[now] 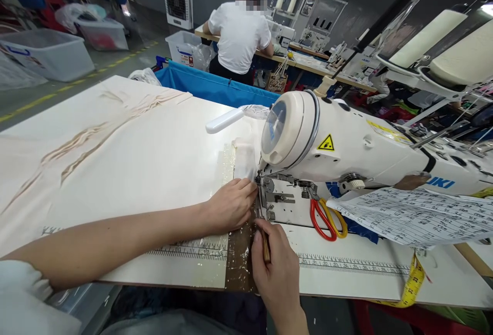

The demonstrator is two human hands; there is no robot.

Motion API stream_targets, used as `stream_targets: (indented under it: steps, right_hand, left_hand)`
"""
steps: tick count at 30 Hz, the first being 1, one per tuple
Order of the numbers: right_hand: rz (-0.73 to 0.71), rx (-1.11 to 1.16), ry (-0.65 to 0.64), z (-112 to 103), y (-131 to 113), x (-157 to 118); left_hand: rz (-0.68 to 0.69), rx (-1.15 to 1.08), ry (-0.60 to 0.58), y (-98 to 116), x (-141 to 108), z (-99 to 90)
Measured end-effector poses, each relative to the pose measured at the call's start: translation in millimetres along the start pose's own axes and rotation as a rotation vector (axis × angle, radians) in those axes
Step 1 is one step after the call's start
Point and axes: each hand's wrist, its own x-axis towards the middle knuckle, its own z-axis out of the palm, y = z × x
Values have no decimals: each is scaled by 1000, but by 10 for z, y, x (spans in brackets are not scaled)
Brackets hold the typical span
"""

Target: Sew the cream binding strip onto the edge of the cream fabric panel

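Observation:
My left hand (233,204) rests beside the needle area of a white sewing machine (339,134), its fingers bent and pressed on pale fabric (244,157). Whatever lies under its fingertips is hidden. Just below and to the right, my right hand (275,263) is closed round a thin brown wooden handle (265,245); the tool's tip reaches toward the presser foot and is too small to make out. Brown tape (241,263) with bits of thread runs down the table between the hands.
Red and yellow-handled scissors (325,219), a printed paper sheet (416,214) and a yellow measuring tape (414,281) lie at right. Pale cloth pieces (92,140) spread at left. Behind are a blue cloth bin (215,86) and a seated person (239,37).

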Motion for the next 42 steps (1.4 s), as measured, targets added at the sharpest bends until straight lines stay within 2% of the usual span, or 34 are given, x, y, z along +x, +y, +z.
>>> stream_targets:
  steps: [4,8,12,21,26,29,33,35,38,40,42]
  right_hand:
    - [-74,-175,10,88,-7,83]
    - [-85,-261,37,114,-33,138]
    - [-80,-327,27,124,-48,142]
    - [-36,-624,1,213,-124,144]
    - [-13,-653,-9,230,-144,176]
    - [-36,-505,-44,138,-110,103]
    - [-21,-99,-75,-68,27,-135]
    - [95,55,-38,-147,131,-250]
    - [385,267,67,-185,275,-334]
    - [526,412,88,-168,328,-342]
    - [591,492,97,-142,356,-345]
  left_hand:
    - [11,-33,35,-20,5,18]
    - [0,-46,43,-16,9,26]
    - [-11,-39,47,-13,7,31]
    - [-38,-79,45,-77,0,56]
    - [-29,-80,73,-164,4,58]
    - [-49,-98,84,-227,8,51]
    - [-71,-150,158,-288,18,40]
    - [-99,-176,172,-289,13,8]
    - [-131,-203,105,-254,-62,-116]
    - [-85,-201,45,-215,-200,-239]
    - [-25,-186,17,-180,-437,-364]
